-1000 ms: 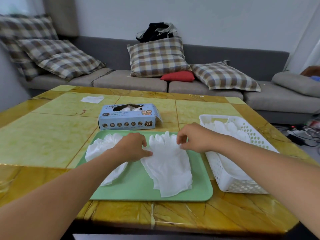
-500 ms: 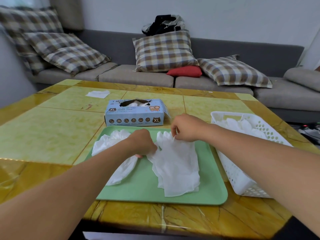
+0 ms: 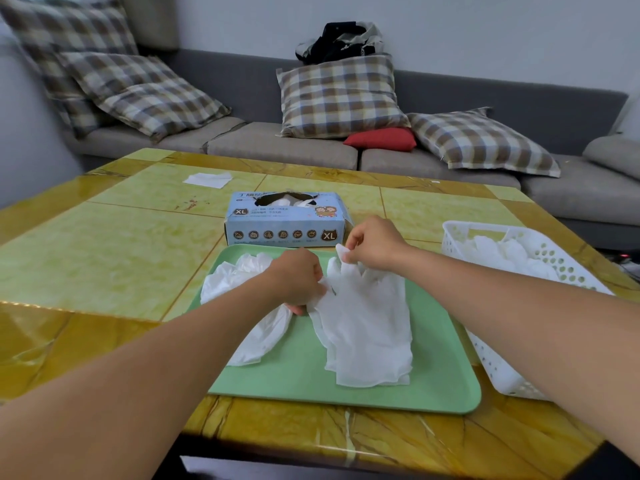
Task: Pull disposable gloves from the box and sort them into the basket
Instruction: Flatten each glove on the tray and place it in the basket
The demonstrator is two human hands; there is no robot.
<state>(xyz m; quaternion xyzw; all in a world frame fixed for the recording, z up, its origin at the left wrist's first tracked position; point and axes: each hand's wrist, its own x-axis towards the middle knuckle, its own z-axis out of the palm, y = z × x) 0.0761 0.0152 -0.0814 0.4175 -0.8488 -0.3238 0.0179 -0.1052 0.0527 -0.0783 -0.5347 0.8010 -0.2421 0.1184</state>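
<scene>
Pinching glove (image 3: 367,327) fingertips: right hand (image 3: 374,244), left hand (image 3: 298,278).

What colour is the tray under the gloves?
The tray is pale mint green, plain without pattern; the head view shows it.

Yellow-green marbled table (image 3: 104,258) with blue glove box (image 3: 284,220), green tray (image 3: 433,386), white basket (image 3: 498,372), paper scrap (image 3: 207,179)

Frame centre: green tray (image 3: 381,393) on yellow marbled table (image 3: 104,265). Right hand (image 3: 375,242) pinches fingertip end of flat white glove stack (image 3: 367,323); left hand (image 3: 298,280) grips stack's left edge. Crumpled glove pile (image 3: 242,282) on tray's left. Blue XL glove box (image 3: 285,220) behind tray. White basket (image 3: 512,379) at right, gloves inside.
</scene>
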